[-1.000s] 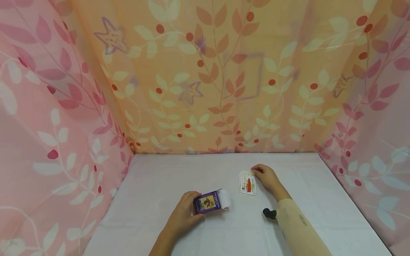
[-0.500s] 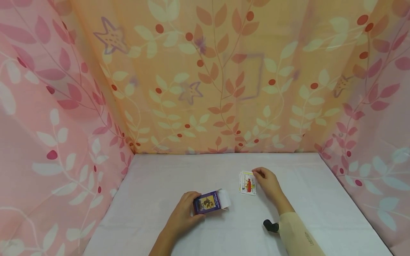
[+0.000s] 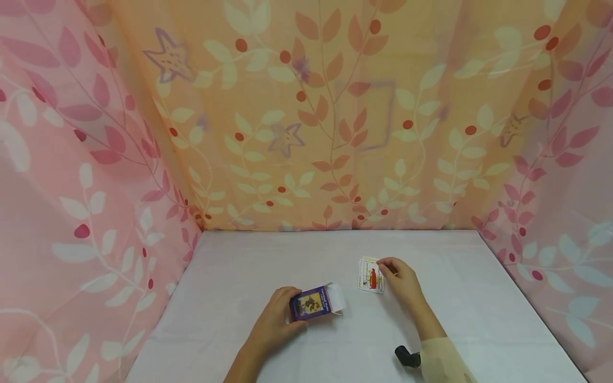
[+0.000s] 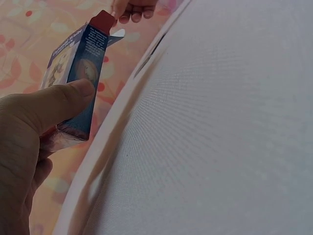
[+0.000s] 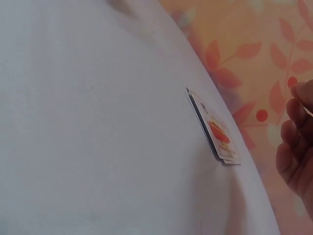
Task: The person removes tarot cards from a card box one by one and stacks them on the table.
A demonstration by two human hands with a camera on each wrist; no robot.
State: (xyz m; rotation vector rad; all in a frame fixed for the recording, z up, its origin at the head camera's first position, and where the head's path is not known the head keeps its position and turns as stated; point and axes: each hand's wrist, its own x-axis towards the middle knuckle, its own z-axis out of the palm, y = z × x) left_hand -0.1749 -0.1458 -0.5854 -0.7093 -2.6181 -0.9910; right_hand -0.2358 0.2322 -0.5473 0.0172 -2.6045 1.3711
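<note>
My left hand [image 3: 276, 318] grips a small purple card box [image 3: 311, 303], thumb along its lower side and fingers over the top. The white end flap stands open toward the right. In the left wrist view the thumb presses the blue side of the box [image 4: 83, 73]. A loose stack of playing cards [image 3: 371, 279] lies face up on the table, a red figure on the top card. Beside its upper right corner is my right hand [image 3: 404, 282], fingers loosely curled. The right wrist view shows this hand [image 5: 296, 139] apart from the cards [image 5: 215, 129], with nothing visible between its fingers.
A white cloth covers the table [image 3: 230, 266]. Patterned curtains [image 3: 306, 106] hang behind and on both sides of it. A black object [image 3: 407, 356] sits beside the right sleeve [image 3: 442, 361].
My right hand has drawn back slightly toward me from the far corner of the cards, its forearm and sleeve moving nearer. The left hand and box stay in place.
</note>
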